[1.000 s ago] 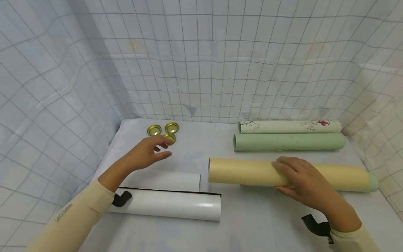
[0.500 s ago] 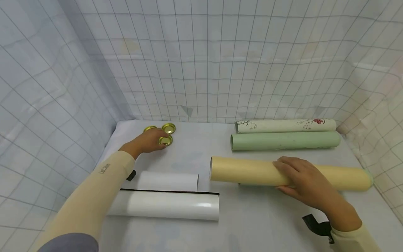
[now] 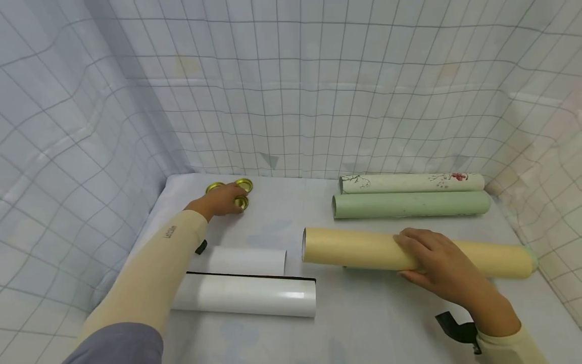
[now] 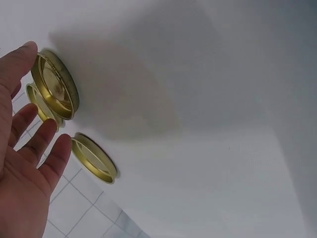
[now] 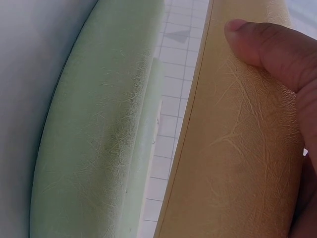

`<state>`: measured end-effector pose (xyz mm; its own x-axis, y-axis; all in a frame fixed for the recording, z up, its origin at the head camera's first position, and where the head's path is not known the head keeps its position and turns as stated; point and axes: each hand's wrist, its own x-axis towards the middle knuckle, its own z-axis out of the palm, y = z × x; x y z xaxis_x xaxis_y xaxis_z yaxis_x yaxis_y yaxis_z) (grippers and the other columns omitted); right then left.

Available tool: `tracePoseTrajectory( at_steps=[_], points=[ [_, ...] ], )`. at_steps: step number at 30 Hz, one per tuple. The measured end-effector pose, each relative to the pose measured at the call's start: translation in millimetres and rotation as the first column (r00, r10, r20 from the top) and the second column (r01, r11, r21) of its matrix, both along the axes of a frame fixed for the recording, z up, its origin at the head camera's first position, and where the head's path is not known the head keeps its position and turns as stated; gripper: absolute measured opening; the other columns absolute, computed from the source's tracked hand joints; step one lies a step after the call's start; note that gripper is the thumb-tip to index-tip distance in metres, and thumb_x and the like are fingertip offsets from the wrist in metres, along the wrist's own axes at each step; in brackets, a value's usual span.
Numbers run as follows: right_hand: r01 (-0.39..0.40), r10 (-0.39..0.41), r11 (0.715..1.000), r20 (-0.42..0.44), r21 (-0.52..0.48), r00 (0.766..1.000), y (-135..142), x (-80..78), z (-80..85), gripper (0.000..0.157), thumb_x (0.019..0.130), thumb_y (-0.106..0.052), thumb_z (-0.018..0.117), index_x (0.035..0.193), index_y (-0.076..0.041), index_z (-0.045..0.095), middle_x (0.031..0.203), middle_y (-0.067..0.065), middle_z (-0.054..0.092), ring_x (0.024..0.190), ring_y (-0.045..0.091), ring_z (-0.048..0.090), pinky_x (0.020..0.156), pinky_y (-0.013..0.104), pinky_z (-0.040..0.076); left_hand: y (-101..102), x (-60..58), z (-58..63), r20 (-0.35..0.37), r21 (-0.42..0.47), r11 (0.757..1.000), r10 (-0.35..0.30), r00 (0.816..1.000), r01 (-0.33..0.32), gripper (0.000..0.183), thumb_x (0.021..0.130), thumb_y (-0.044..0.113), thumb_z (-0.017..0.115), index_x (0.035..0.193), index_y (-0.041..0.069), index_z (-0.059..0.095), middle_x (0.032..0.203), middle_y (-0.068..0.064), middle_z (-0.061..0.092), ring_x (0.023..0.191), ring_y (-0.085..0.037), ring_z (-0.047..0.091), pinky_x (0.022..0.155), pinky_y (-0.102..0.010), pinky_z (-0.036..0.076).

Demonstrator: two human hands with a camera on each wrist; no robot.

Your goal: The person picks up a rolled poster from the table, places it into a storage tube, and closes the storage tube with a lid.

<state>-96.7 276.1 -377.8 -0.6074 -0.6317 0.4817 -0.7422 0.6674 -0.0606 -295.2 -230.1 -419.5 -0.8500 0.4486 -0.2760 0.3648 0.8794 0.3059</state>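
My left hand [image 3: 221,199] reaches to the gold jar lids at the back left, its thumb and fingers around the nearest lid [image 4: 55,84]. The thumb touches that lid's rim; part of the index finger is hidden. Two more lids lie close by, one lid [image 3: 244,185] behind the fingertips and another lid [image 3: 213,186] partly covered by the hand. With my right hand [image 3: 441,263] I grip a yellow wallpaper roll [image 3: 354,248] from above, thumb on the near side. Beneath it a green roll [image 5: 94,119] is mostly hidden in the head view.
A light green roll [image 3: 411,205] and a flower-patterned roll [image 3: 395,183] lie side by side at the back right. In front of my left arm's reach are two white rolls, a matte roll [image 3: 250,261] and a glossy roll [image 3: 254,296]. A gridded curtain [image 3: 300,101] surrounds the table.
My left hand has moved from hovering in front of the lids to around the nearest one. The right hand keeps its grip on the yellow roll, nearly still.
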Motion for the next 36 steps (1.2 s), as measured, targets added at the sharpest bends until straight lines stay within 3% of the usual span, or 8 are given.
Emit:
tracePoseTrajectory(
  at_steps=[6,19,28,36],
  points=[
    [0.009,-0.009,1.000,0.007,0.005,1.000,-0.8,0.8,-0.3,0.067,0.098,-0.063,0.043,0.125,-0.005,0.062,0.118,0.010,0.062,0.101,0.028,0.062,0.085,0.043,0.047,3.6,-1.4,-2.6,0.025,-0.068,0.998,0.013,1.000,-0.011,0.059,0.091,0.023,0.073,0.143,0.004,0.052,0.149,-0.026,0.040,0.138,-0.044,0.035,0.112,-0.058,0.030],
    [0.013,-0.013,1.000,0.004,0.004,1.000,-1.1,0.7,0.8,0.067,0.098,-0.063,0.043,0.126,-0.005,0.062,0.118,0.010,0.062,0.103,0.029,0.061,0.087,0.043,0.045,2.4,-0.9,-3.2,0.042,-0.117,0.993,0.034,0.999,-0.029,0.057,0.091,0.025,0.074,0.142,0.007,0.054,0.148,-0.027,0.040,0.132,-0.043,0.044,0.108,-0.059,0.036],
    [0.019,-0.019,1.000,0.012,0.006,1.000,0.4,1.2,-0.4,0.067,0.098,-0.064,0.043,0.127,-0.006,0.062,0.119,0.009,0.062,0.105,0.030,0.061,0.088,0.044,0.045,6.3,-2.4,4.8,0.024,-0.041,0.999,-0.009,1.000,0.010,0.056,0.093,0.021,0.071,0.143,0.004,0.052,0.148,-0.026,0.041,0.135,-0.043,0.040,0.110,-0.057,0.034],
    [0.007,-0.007,1.000,0.003,-0.002,1.000,0.5,0.3,-1.5,0.066,0.098,-0.063,0.043,0.127,-0.006,0.062,0.119,0.009,0.062,0.104,0.029,0.061,0.088,0.042,0.045,13.1,-5.3,10.8,-0.010,-0.013,0.999,-0.044,0.999,0.044,0.053,0.091,0.019,0.072,0.139,0.002,0.055,0.141,-0.025,0.046,0.127,-0.041,0.048,0.105,-0.055,0.040]
  ],
)
